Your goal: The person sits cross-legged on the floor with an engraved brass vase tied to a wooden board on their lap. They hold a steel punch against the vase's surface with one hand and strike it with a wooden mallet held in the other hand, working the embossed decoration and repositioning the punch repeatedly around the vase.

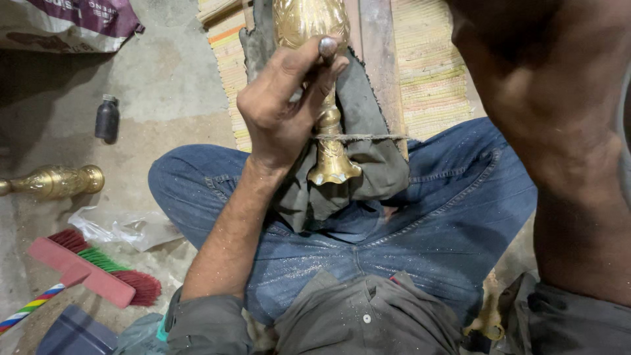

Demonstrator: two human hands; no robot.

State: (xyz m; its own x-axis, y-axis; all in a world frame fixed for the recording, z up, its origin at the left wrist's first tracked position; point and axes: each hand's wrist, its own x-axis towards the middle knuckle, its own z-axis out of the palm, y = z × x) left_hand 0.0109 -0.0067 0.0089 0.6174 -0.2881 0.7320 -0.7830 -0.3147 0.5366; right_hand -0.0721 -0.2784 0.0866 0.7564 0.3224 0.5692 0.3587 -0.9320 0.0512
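Your left hand (282, 108) is wrapped tight around the stem of the brass vase (322, 79), held over the grey cloth (368, 164) on your lap. Your right arm (565, 131) fills the side, so can't tell about that hand's grip. 1 more brass vase on the floor (56, 181).

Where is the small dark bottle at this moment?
In the head view, the small dark bottle stands upright on the concrete floor at upper left, above the brass vase lying on its side and left of the person's left hand.
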